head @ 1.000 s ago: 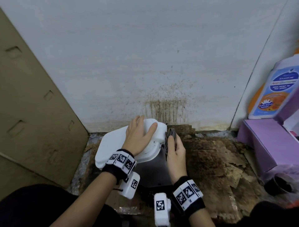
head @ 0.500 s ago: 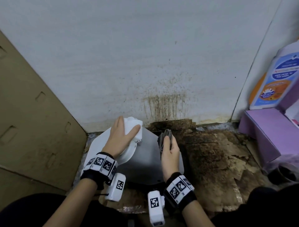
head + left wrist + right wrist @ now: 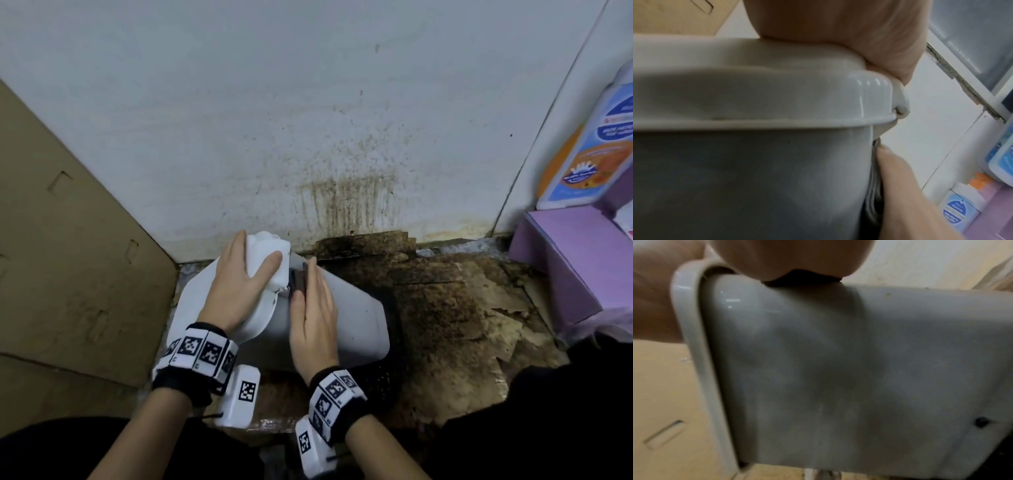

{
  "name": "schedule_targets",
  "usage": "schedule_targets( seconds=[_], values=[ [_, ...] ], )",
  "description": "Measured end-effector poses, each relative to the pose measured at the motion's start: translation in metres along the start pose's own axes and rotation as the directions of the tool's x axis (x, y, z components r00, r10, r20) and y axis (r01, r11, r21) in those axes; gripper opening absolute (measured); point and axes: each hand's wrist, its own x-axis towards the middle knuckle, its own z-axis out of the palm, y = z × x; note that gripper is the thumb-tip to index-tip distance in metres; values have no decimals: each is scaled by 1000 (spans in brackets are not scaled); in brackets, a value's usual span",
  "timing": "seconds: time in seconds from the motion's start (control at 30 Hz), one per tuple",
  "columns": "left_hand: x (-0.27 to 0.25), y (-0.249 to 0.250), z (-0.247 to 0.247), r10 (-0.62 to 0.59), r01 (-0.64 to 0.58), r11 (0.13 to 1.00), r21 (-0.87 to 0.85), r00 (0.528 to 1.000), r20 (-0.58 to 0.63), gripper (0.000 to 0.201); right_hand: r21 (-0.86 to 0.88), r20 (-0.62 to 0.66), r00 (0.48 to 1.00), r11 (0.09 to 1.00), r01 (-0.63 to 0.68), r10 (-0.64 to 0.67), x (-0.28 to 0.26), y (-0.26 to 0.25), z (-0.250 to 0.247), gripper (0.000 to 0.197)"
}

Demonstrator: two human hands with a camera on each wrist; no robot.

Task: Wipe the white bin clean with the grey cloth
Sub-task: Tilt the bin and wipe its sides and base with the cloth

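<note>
Left hand [image 3: 236, 291] is lying spread over the lid end of the white bin [image 3: 352, 329], fingers extended, thumb reaching across the raised white block at the top edge of the lid [image 3: 191, 308]; it is pressing rather than wrapping. In the left wrist view the palm [image 3: 838, 21] is sitting on the lid's domed top. Right hand [image 3: 313, 308] is lying flat along the bin's side wall, fingers straight, pressing the grey cloth [image 3: 298, 279] against the wall just beside the lid hinge; the folded cloth is showing as a dark strip past the fingertips. Bin is lying tipped on its side on the floor, lid end toward the left, base toward the right, close to the white wall [image 3: 308, 102]. Brown streaks are running down the wall just behind it. Stained, torn cardboard [image 3: 462, 325] is covering the floor to the right. A brown cardboard sheet [image 3: 68, 257] is leaning at left. A purple box [image 3: 575, 260] and a detergent bottle [image 3: 589, 161] are sitting at far right, well apart from the bin.
</note>
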Motion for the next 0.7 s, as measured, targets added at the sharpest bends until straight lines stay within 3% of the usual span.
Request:
schedule_targets(
  seconds=[0.1,0.2,0.33,0.43,0.57,0.7],
  values=[
    [-1,-1,-1,9,-9,1000,-25,1000,-7,91,-60,-25,1000,998,-16,15,1,26,-6,58],
    [-1,-2,-1,6,-7,1000,-19,1000,-9,80,-118,-71,991,985,-123,115,-2,65,-19,54],
    [-1,1,3,22,-22,1000,2,1000,-6,78,-86,-142,922,924,-374,360,-11,103,-37,49],
    [-2,3,5,33,-33,999,7,999,0,83,-20,-172,885,896,-443,433,-10,101,-38,47],
    [1,4,4,29,-29,999,40,999,-13,81,81,-172,899,915,-395,403,-10,64,-20,45],
    [2,9,7,54,-53,996,78,999,-9,74,28,-130,980,989,-147,149,-20,6,5,52]
  ],
)
